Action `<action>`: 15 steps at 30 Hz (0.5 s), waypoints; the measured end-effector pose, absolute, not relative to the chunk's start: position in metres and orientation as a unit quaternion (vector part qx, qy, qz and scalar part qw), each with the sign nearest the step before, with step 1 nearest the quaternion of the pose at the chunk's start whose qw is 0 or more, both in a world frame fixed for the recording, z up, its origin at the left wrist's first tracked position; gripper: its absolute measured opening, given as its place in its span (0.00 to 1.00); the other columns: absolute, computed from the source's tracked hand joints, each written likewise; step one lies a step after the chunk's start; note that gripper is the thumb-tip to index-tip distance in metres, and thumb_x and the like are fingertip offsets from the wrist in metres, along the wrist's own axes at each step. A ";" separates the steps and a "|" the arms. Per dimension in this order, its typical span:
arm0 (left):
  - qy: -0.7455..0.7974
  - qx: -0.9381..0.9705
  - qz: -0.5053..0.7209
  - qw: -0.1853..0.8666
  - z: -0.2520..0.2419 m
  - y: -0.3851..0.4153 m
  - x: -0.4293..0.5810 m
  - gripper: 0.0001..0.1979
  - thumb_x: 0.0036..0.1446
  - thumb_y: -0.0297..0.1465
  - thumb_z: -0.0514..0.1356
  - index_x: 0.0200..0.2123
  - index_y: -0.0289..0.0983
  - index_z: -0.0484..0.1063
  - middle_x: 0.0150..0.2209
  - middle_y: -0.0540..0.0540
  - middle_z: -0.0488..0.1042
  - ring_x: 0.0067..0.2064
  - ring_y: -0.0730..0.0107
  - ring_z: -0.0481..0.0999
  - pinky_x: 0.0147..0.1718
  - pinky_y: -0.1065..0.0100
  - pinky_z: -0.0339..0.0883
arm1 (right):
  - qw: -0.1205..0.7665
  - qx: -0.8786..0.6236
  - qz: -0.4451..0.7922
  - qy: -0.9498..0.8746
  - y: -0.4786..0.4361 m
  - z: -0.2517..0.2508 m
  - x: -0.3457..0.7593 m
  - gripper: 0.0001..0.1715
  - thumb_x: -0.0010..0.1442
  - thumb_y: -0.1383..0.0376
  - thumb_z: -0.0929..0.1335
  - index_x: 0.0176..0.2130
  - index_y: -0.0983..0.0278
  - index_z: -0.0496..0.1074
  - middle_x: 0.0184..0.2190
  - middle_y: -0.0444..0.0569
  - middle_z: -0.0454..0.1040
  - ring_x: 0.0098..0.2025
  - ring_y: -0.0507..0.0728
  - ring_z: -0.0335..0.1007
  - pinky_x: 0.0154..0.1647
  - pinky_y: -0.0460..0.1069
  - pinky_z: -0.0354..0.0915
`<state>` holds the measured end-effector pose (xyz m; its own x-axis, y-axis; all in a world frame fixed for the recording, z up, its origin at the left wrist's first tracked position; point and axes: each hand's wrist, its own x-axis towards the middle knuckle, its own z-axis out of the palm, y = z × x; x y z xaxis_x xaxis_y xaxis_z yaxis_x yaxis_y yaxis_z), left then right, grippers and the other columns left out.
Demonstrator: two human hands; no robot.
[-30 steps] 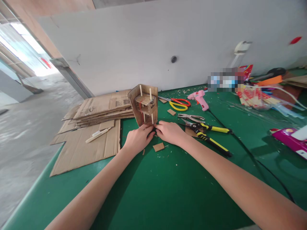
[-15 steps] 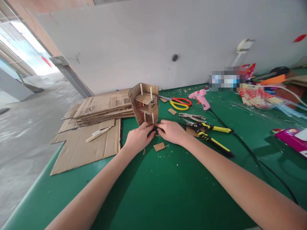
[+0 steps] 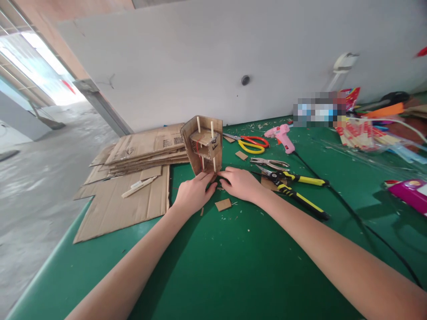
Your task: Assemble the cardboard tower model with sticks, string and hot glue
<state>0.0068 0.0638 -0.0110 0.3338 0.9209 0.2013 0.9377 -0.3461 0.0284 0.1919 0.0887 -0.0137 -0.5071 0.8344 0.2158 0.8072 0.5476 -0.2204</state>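
Note:
A small cardboard model (image 3: pixel 203 144) with wooden sticks and a red thread stands upright on the green table (image 3: pixel 233 266). My left hand (image 3: pixel 192 194) and my right hand (image 3: pixel 240 183) meet at its foot, fingertips pinched together at the base. What the fingers pinch is too small to make out. A little cardboard scrap (image 3: pixel 223 204) lies just in front of the hands.
Flattened cardboard sheets (image 3: pixel 143 151) and a craft knife (image 3: pixel 138 187) lie to the left. To the right are yellow-handled cutters (image 3: pixel 293 189), pliers (image 3: pixel 270 163), scissors (image 3: pixel 250 144), a pink glue gun (image 3: pixel 283 135) with a black cord, and packets of sticks (image 3: pixel 360 131).
The view has shifted slightly. Both hands stay at the foot of the model, with the fingers only shifting a little.

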 end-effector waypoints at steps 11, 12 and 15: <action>-0.570 -0.817 -0.065 0.056 -0.013 0.066 0.008 0.21 0.68 0.41 0.49 0.60 0.46 0.68 0.55 0.48 0.73 0.44 0.60 0.80 0.33 0.64 0.72 | 0.157 -0.483 0.044 -0.860 0.088 -0.016 0.193 0.20 0.67 0.62 0.59 0.52 0.61 0.74 0.43 0.51 0.75 0.37 0.56 0.74 0.33 0.49 0.60; -0.570 -0.817 -0.066 0.054 -0.013 0.067 0.007 0.20 0.68 0.41 0.49 0.60 0.47 0.68 0.56 0.48 0.73 0.44 0.60 0.80 0.33 0.64 0.72 | 0.156 -0.482 0.045 -0.861 0.088 -0.016 0.193 0.20 0.67 0.62 0.59 0.52 0.61 0.74 0.43 0.50 0.75 0.37 0.56 0.74 0.33 0.49 0.60; -0.572 -0.816 -0.067 0.047 -0.014 0.068 0.006 0.20 0.68 0.41 0.50 0.60 0.48 0.68 0.56 0.49 0.72 0.44 0.61 0.80 0.33 0.65 0.71 | 0.150 -0.479 0.050 -0.863 0.089 -0.015 0.194 0.20 0.67 0.62 0.60 0.52 0.60 0.74 0.43 0.50 0.75 0.37 0.56 0.74 0.32 0.49 0.60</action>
<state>0.0064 0.0677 -0.0136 0.3374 0.9271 0.1630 0.9398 -0.3418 -0.0011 0.1936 0.0885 -0.0151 -0.4961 0.8421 0.2117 0.8120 0.5363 -0.2303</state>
